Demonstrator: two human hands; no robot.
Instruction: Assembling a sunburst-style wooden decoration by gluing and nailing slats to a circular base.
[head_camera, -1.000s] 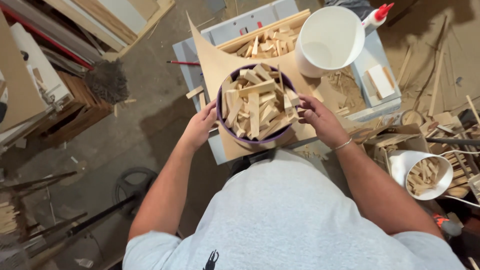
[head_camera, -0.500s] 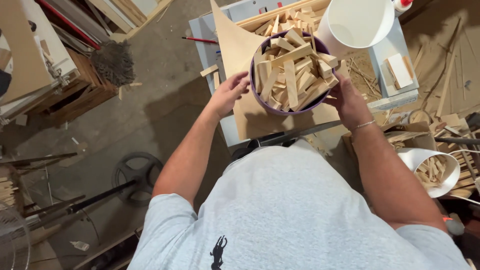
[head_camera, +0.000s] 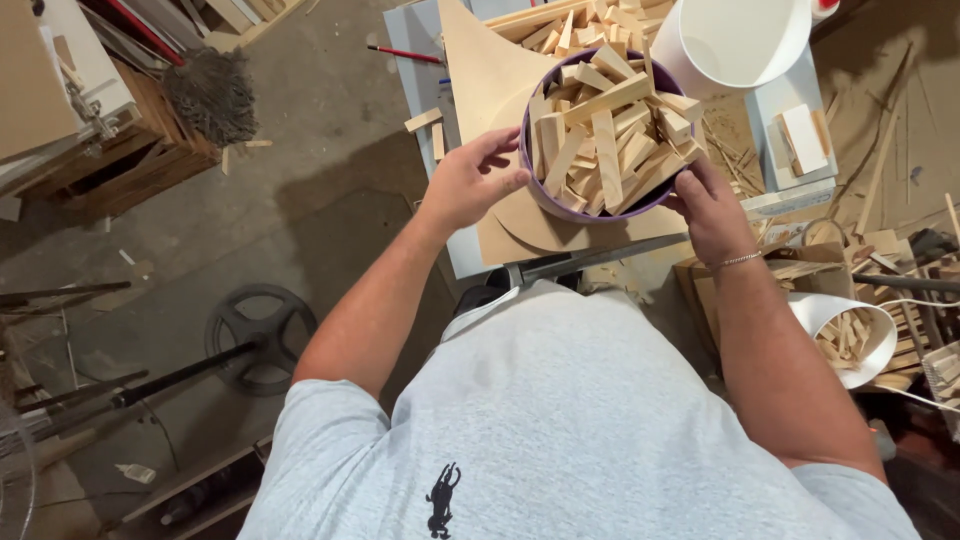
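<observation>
A purple round bowl (head_camera: 553, 203) heaped with several short wooden sticks (head_camera: 606, 130) is held above a small grey-blue table (head_camera: 420, 80). My left hand (head_camera: 470, 183) grips the bowl's left rim. My right hand (head_camera: 707, 205), a thin bracelet at its wrist, grips the right rim. Under the bowl lie light wooden boards, one with a rounded edge (head_camera: 520, 228).
A large white bucket (head_camera: 735, 40) stands at the table's far right, beside a tray of more sticks (head_camera: 570, 22). A second white container of sticks (head_camera: 848, 335) sits low at my right. A broom head (head_camera: 212, 95), wooden crates and a wheel-shaped stand base (head_camera: 262, 335) are on the concrete floor at left.
Both hands have kept hold of the bowl and brought it a little nearer to my body. The view has tilted, so the table now sits higher in the picture.
</observation>
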